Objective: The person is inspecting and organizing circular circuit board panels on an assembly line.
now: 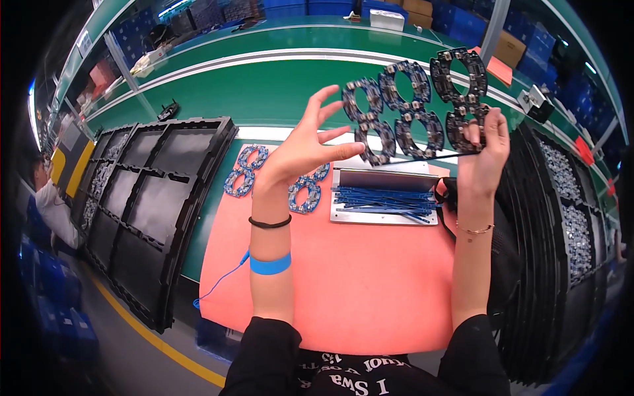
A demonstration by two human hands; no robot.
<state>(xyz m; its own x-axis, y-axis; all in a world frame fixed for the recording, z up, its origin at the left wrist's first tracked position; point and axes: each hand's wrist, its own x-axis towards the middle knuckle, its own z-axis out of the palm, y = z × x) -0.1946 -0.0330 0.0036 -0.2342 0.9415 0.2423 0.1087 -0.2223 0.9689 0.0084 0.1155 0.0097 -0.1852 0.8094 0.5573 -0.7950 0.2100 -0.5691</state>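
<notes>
My right hand [485,148] is closed on the lower right end of a row of figure-eight circuit boards [413,105], dark with ring-shaped openings, raised above the bench. A thin dark strip runs along their lower edge. My left hand [297,145] is open, fingers spread, beside the leftmost board; whether the thumb touches it I cannot tell. Beneath, a blue figure-eight board [239,170] lies on the pink mat [363,277]. Another blue board [297,201] is partly hidden by my left wrist. Blue cable ties [383,199] lie in a metal holder [343,216].
Black compartment trays [162,198] lean at the left, some holding parts. Stacked black trays [548,264] with boards stand at the right. A blue cord [221,282] trails from my left wristband. Another person [53,204] is at the far left. A rail crosses the green bench [264,86].
</notes>
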